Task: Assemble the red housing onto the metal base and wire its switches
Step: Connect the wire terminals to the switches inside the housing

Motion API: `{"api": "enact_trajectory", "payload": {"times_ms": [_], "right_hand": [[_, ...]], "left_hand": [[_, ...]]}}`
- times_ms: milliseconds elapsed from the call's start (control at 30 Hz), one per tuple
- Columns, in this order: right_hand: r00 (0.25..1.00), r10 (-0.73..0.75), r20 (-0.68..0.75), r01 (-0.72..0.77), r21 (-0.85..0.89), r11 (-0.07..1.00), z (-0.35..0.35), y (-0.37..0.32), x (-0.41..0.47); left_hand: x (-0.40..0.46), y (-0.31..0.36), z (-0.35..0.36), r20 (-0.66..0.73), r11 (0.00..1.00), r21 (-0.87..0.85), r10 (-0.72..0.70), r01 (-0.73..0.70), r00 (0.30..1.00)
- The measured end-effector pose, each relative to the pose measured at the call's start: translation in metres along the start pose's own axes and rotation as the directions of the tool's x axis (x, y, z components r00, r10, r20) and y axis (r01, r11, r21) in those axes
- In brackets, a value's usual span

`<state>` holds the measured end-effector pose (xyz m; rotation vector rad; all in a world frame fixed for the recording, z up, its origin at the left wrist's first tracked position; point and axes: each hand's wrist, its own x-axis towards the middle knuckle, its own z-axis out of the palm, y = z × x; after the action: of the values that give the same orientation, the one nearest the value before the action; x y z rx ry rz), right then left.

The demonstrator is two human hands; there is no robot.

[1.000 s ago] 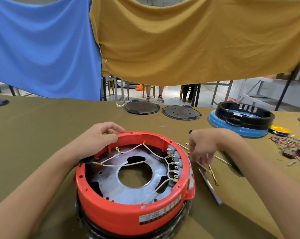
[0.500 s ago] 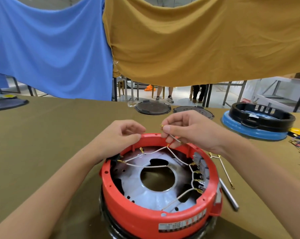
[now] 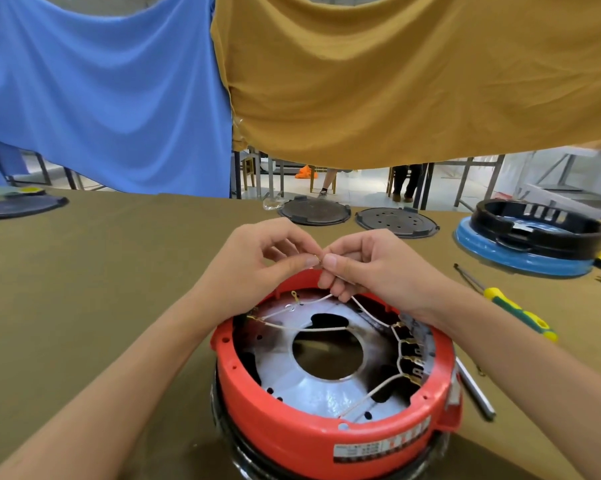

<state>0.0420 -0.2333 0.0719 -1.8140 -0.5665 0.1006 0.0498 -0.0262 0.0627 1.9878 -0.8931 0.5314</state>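
Left hand [image 3: 257,268]: thumb and forefinger pinched on the white wire [image 3: 361,306] end, above the housing's far rim.
Right hand [image 3: 365,268]: fingers curled, pinching the same wire end — fingertips of both hands meet.
Red housing [image 3: 309,434]: sits on the metal base [image 3: 309,386], near table edge.
Switches [image 3: 413,355]: row inside the right wall — wires attached.
Screwdriver [image 3: 513,311]: on the table, right of the housing.
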Motion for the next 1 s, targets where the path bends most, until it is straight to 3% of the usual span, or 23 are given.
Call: {"api": "enact_trajectory", "payload": {"times_ms": [167,267,367,433,500,600,733,867,1000], "right_hand": [[0.996,-0.084,-0.041,0.081,-0.068,0.994,0.004,-0.003,-0.002],[0.995,-0.093,-0.037,0.088,-0.129,0.988,0.005,-0.003,-0.002],[0.996,-0.082,-0.028,0.078,-0.118,0.99,0.007,-0.004,-0.004],[0.997,-0.073,-0.015,0.07,-0.126,0.989,0.007,-0.005,-0.005],[0.998,-0.056,-0.002,0.055,-0.146,0.988,0.007,-0.006,-0.005],[0.998,-0.051,0.029,0.057,-0.261,0.964,0.006,-0.015,-0.005],[0.986,-0.146,0.074,0.163,-0.547,0.821,0.005,-0.037,-0.007],[0.982,-0.058,0.178,0.162,-0.657,0.736,0.023,-0.036,-0.01],[0.991,-0.051,0.125,0.125,-0.704,0.699,0.029,-0.03,-0.012]], "left_hand": [[0.001,0.0,-0.001,-0.012,0.993,-0.062,-0.098,0.097,0.995],[0.002,-0.001,-0.004,-0.041,0.962,-0.15,-0.236,0.227,0.971],[0.004,-0.011,-0.016,-0.072,0.861,-0.172,-0.495,0.479,0.866],[0.002,-0.016,-0.019,0.032,0.774,-0.077,-0.628,0.628,0.778],[0.001,-0.017,-0.016,0.145,0.722,0.016,-0.686,0.692,0.713],[-0.001,-0.016,-0.012,0.217,0.715,-0.049,-0.674,0.698,0.706],[-0.004,-0.016,0.002,0.279,0.696,-0.222,-0.626,0.683,0.728],[-0.006,-0.016,0.016,0.316,0.711,-0.298,-0.556,0.637,0.769],[-0.007,-0.018,0.017,0.333,0.691,-0.344,-0.543,0.636,0.771]]}}
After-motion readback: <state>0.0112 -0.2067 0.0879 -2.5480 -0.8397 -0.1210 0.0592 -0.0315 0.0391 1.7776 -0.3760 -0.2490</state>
